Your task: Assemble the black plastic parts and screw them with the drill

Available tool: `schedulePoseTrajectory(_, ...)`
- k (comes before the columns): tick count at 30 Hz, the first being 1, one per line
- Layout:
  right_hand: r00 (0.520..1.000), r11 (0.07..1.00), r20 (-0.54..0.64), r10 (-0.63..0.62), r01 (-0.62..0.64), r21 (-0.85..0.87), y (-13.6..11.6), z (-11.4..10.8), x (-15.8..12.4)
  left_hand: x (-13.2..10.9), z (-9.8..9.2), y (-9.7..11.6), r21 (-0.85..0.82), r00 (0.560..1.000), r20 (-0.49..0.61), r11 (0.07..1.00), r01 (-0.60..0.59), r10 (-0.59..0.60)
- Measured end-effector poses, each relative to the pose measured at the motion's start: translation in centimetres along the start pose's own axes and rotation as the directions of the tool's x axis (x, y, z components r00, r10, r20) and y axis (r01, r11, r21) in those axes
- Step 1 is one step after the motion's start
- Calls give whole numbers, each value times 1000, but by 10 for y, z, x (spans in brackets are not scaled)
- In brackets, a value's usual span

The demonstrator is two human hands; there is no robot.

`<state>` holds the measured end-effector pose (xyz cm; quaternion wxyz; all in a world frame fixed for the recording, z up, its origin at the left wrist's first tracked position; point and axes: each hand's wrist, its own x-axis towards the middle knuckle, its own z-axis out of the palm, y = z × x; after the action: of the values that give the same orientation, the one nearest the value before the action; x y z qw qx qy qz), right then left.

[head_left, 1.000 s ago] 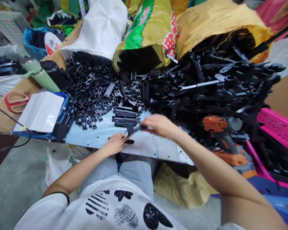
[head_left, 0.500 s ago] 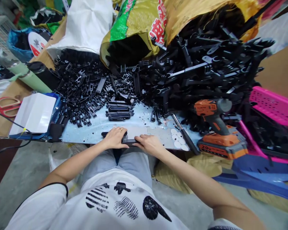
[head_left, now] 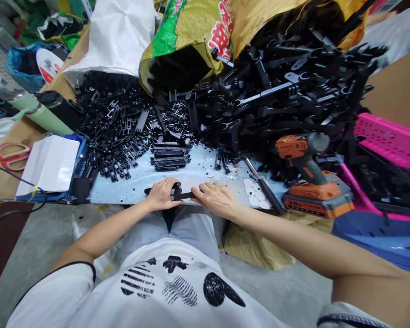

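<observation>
At the front edge of the workbench, both hands hold a long black jointed part [head_left: 185, 196] whose exact kind I cannot make out. My left hand [head_left: 162, 195] is wrapped round its left portion, and one dark end sticks out past the fingers. My right hand [head_left: 216, 198] pinches the bar's right end between thumb and fingers. A dark knob-like joint shows between the hands. Just behind them lies a small stack of similar black parts [head_left: 170, 157]. White round discs [head_left: 253, 192] lie right of my right hand.
An orange cordless drill [head_left: 307, 173] stands at the right, with a hammer-like tool [head_left: 263, 186] beside it. Heaps of black parts [head_left: 116, 123] spread across the back under open sacks [head_left: 187, 34]. Red scissors [head_left: 12, 156] and a white box [head_left: 49, 164] are left; a pink basket [head_left: 392, 146] is far right.
My right forearm has swung outward, and the right hand has turned slightly with the bar's end. More of the bar now shows between the hands. The view has shifted a little.
</observation>
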<state>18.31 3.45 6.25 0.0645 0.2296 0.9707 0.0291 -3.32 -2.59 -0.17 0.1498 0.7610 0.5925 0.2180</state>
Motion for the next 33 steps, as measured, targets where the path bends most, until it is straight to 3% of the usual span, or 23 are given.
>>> schedulePoseTrajectory(8,997,997,-28,-69,68,-33,13,4,5,1,3,1,-1,999,44,1000,11,-11)
schedulePoseTrajectory(14,998,996,-68,-16,10,-83,8,3,5,-3,8,1,29,999,-35,1000,-8,9)
schedulePoseTrajectory(19,989,988,-48,-142,139,-65,17,0,7,-3,9,1,26,1000,-20,1000,-9,10)
schedulePoseTrajectory(22,987,989,-73,-142,139,-51,25,13,9,0,11,9,43,999,25,998,34,-36)
schedulePoseTrajectory(25,985,993,-121,-121,119,-19,33,39,10,6,8,11,34,997,74,999,-22,20)
schedulePoseTrajectory(27,982,995,-166,-89,93,19,40,57,9,13,-1,-1,29,1000,10,999,-19,18)
schedulePoseTrajectory(29,978,996,-200,-51,66,68,46,70,7,24,-18,-27,61,985,-122,990,127,-119)
schedulePoseTrajectory(31,978,992,-207,-10,36,119,50,79,6,39,-39,-60,122,924,-228,932,340,-307)
schedulePoseTrajectory(33,980,987,-197,8,24,160,50,83,5,59,-57,-92,201,879,-248,866,459,-408)
